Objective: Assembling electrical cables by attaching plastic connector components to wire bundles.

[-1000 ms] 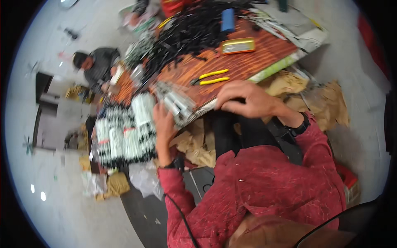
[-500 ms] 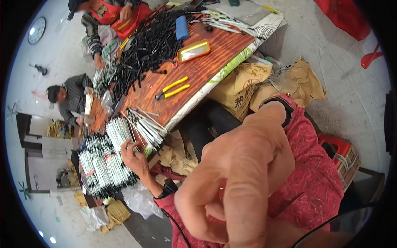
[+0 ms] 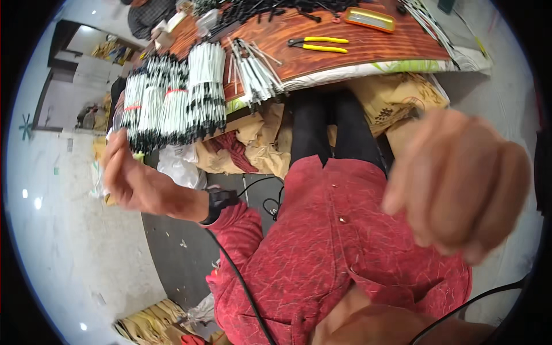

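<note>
My left hand (image 3: 146, 187) is raised off the table at the left, in front of the bundles of thin white rods with black ends (image 3: 172, 106). Its fingers are loosely bent and nothing shows in them. Closer to the camera on the right hovers my right hand (image 3: 460, 184), smeared by motion. Its fingers look curled, but whether anything is in them is hidden. A loose fan of white rods (image 3: 259, 77) lies at the table edge beside the bundles. Yellow-handled pliers (image 3: 322, 45) rest on the wooden table (image 3: 368, 54), away from both hands.
An orange-rimmed tray (image 3: 371, 20) and a heap of black parts (image 3: 270, 8) are toward the far side. Brown paper sacks (image 3: 391, 98) sit under the table. A black cable (image 3: 241, 282) runs along my left side. Another person (image 3: 150, 18) sits at the far left.
My view has swung downward, showing my lap. My left hand has left the rod bundles and come toward me. My right hand has moved from in front of my chest to the right.
</note>
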Tool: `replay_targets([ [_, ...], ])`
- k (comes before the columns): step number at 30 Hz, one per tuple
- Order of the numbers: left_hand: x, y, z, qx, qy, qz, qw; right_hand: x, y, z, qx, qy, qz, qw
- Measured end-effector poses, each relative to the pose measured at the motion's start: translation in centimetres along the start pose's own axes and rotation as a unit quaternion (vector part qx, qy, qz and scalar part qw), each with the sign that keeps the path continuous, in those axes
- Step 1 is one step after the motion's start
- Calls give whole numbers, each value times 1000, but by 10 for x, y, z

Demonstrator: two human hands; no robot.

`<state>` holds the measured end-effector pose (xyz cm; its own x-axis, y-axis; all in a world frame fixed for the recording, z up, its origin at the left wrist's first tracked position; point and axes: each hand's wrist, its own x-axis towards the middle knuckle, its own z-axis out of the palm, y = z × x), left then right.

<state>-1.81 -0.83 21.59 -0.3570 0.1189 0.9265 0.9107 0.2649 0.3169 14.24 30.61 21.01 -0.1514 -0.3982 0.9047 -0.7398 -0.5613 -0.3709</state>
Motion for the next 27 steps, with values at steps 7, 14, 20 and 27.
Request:
replay_targets([
  [7,16,80,-5,-354,-133,175,909,9,-34,38,-211,129,81,966],
  [14,-6,59,10,-356,-165,161,906,-7,-50,28,-224,118,176,951],
  [20,14,50,2,-350,-239,209,881,24,11,60,-399,334,80,850],
  [27,-22,-11,29,-390,-266,-24,881,-16,27,11,-267,219,351,870],
])
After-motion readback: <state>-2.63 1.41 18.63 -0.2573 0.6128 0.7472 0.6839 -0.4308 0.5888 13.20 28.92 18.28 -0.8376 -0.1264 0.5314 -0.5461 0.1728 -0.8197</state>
